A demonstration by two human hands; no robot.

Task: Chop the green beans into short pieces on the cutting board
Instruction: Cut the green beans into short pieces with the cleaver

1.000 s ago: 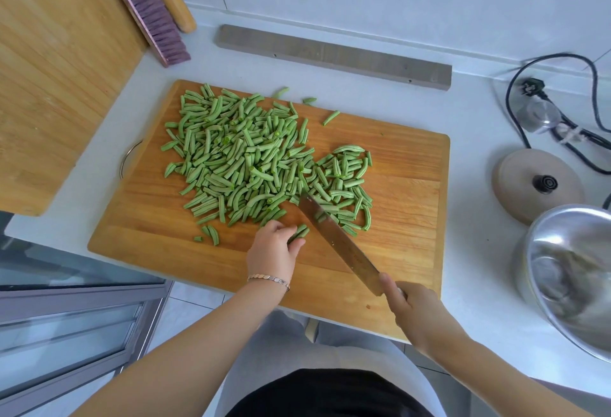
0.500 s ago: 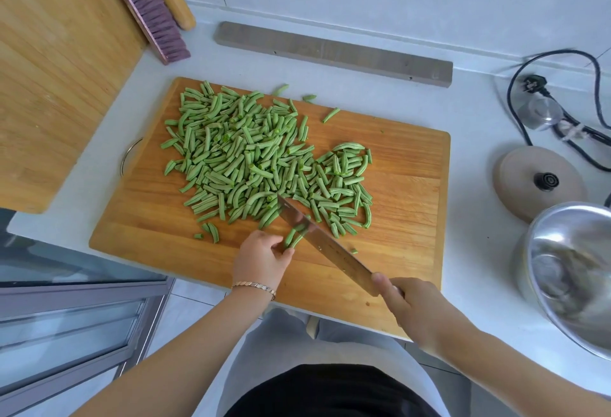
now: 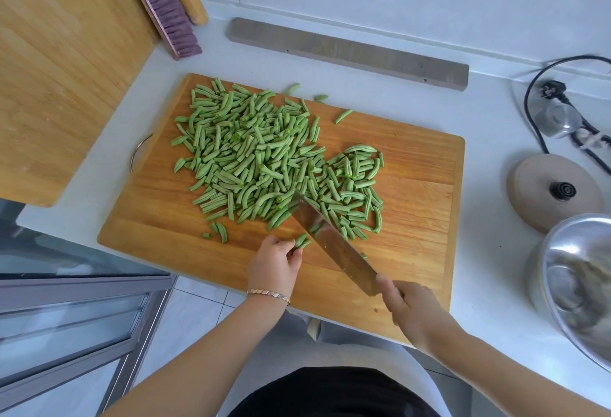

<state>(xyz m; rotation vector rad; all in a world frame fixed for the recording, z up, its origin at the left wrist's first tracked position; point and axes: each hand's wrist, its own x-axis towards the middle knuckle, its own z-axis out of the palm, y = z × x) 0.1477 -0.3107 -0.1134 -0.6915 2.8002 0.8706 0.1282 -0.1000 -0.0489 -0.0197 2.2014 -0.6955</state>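
Head: ribbed bean pieces, rectangular wooden board

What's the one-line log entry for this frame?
phase: chopping | left hand: pinches beans | right hand: grips knife, blade beside beans | pile: cut, on board

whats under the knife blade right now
The knife blade lies tilted over the cutting board and the edge of the chopped bean pile; any pieces beneath it are hidden.
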